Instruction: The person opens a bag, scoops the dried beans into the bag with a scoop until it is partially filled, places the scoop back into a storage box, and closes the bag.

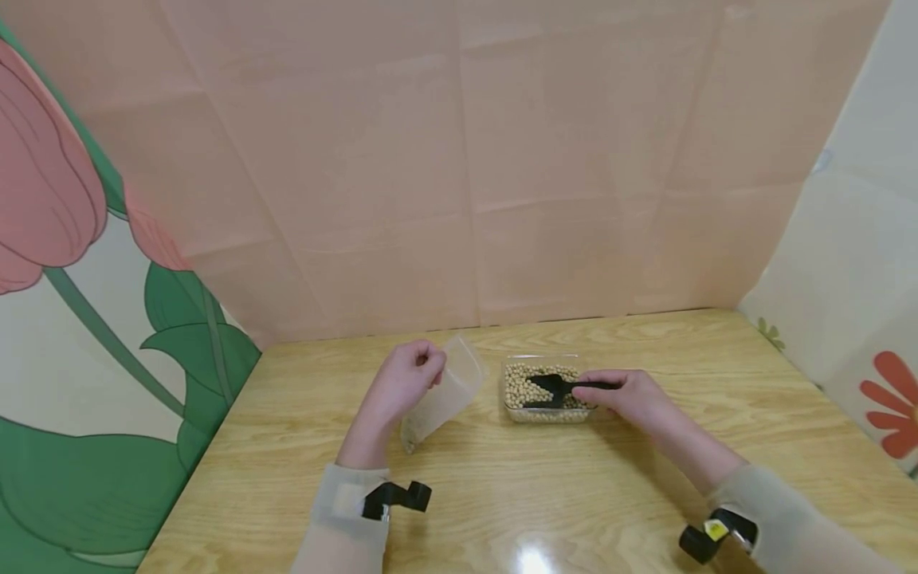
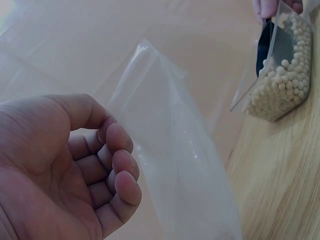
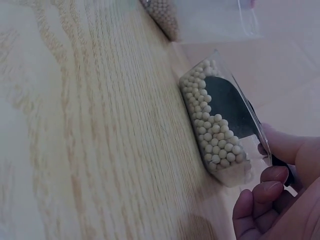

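Just pale round beans (image 1: 522, 388) heaped around a black scoop (image 1: 554, 385)

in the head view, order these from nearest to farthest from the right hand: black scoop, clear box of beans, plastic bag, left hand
1. black scoop: held in the right hand, over the beans.
2. clear box of beans: just left of that hand.
3. plastic bag: further left, tilted on the table.
4. left hand: farthest left, its grip on the bag's top.
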`<state>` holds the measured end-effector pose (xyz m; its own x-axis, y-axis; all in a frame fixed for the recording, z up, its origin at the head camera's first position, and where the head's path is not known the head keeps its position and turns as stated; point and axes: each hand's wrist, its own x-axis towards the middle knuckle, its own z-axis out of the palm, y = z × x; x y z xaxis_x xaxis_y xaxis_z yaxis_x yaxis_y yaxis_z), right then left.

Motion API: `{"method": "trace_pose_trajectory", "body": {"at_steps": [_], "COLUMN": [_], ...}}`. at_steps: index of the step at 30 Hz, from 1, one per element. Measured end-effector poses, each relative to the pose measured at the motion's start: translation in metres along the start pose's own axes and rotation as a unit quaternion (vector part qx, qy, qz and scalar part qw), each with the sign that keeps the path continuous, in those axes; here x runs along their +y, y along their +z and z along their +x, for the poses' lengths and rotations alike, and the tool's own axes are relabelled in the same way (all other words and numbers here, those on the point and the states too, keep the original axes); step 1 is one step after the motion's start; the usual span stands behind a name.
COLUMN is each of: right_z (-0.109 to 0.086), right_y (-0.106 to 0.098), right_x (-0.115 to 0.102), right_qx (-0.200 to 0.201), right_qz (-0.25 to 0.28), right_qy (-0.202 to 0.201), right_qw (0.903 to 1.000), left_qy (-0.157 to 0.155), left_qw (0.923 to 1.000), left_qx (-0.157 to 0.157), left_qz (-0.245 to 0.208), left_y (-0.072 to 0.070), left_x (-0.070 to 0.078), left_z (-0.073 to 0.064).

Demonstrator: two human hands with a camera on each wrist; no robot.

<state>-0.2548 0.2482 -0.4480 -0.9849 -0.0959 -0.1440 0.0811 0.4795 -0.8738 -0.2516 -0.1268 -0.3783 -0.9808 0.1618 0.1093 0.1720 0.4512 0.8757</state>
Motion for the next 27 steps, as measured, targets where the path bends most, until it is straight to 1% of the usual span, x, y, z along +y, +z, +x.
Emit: {"method": "trace_pose_trajectory", "body": {"at_steps": [11, 18, 27], "right_z": [-0.0010, 0.0005, 0.0004], "right_y": [0.0017, -0.0001, -0.0035], "right_x": [0.0026, 0.0065, 0.0070], "right_qx": [0.000, -0.006, 0.002], "right_qz": [0.055, 0.096, 0.122], "right_qy": [0.006, 0.014, 0.019], "right_qw": [0.9985, 0.9953, 0.9924], "left_qy": [0.003, 0.005, 0.002], "left_qw": [1.0000, 1.0000, 1.0000], "left_qx": [-0.004, -0.004, -0.003], "left_qz": [0.000, 0.001, 0.007], "left_y": [-0.0005, -0.0002, -0.0004], "left_x": [-0.0005, -0.0012, -0.0007], "left_z": [0.0000, 0.0007, 0.0010]}}
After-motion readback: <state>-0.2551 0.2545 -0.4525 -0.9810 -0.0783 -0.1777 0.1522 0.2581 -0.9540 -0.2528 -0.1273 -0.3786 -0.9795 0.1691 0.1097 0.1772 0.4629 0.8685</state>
